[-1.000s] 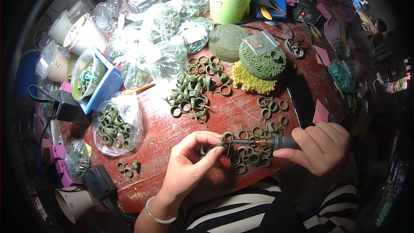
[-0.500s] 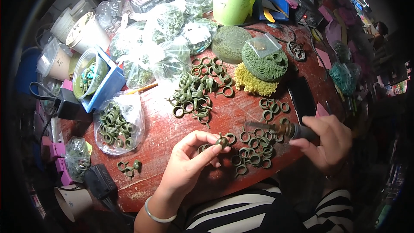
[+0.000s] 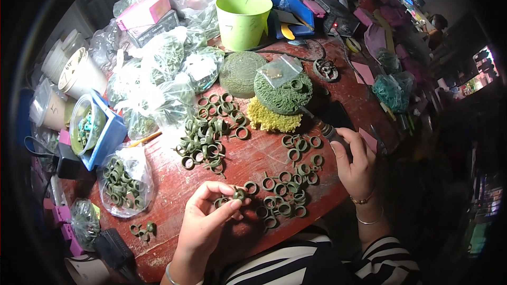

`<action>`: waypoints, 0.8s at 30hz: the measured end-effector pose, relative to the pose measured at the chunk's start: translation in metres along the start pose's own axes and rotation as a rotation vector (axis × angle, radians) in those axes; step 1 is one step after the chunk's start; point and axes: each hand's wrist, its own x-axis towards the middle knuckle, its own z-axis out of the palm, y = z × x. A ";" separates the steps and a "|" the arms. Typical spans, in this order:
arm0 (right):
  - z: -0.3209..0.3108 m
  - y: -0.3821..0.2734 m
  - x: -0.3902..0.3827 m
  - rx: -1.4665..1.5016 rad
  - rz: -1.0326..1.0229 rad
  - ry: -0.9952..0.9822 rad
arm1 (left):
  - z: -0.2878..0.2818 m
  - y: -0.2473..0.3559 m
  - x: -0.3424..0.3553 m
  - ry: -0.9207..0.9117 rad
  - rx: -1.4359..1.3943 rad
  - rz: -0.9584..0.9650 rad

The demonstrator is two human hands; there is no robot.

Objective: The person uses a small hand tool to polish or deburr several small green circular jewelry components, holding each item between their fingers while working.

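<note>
My left hand (image 3: 206, 216) pinches a small dark green ring (image 3: 240, 194) between thumb and fingertips above the table's near part. Another ring shows partly within its fingers. My right hand (image 3: 356, 166) grips a soldering iron (image 3: 328, 131) with a dark handle and a thin metal tip. That tip points at the edge of a rough green round pad (image 3: 282, 95); whether it touches cannot be made out. The pad lies over a yellow sponge (image 3: 272, 117) and carries a small clear bag (image 3: 280, 71). Between my hands lie several loose green rings (image 3: 285, 190).
A larger ring pile (image 3: 203, 140) is mid-table on the red tabletop (image 3: 163, 166). At left are a bag of rings (image 3: 124, 184) and a blue tray (image 3: 112, 126). Filled plastic bags (image 3: 163, 68) and a lime-green bucket (image 3: 243, 21) stand behind. A cable runs past the bucket.
My right hand has carried the soldering iron away from over the loose rings to the green pad's edge. The left hand still pinches its ring. The whole view has shifted.
</note>
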 end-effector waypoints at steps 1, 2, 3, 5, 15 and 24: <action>0.000 0.001 0.001 -0.026 -0.024 0.011 | 0.000 0.000 0.000 -0.002 -0.002 0.001; -0.001 0.001 0.001 -0.051 -0.049 0.022 | 0.001 0.000 0.001 -0.004 -0.001 0.000; 0.000 0.002 0.001 -0.051 -0.047 0.024 | 0.001 0.001 0.001 0.002 0.004 0.000; 0.001 0.003 0.000 -0.044 -0.042 0.030 | 0.002 0.002 0.001 0.008 0.010 -0.001; 0.004 0.001 -0.003 -0.034 0.007 0.032 | 0.000 0.004 0.000 0.003 -0.016 -0.012; 0.003 0.000 -0.004 0.000 0.056 0.032 | 0.002 0.005 -0.001 0.010 -0.019 -0.019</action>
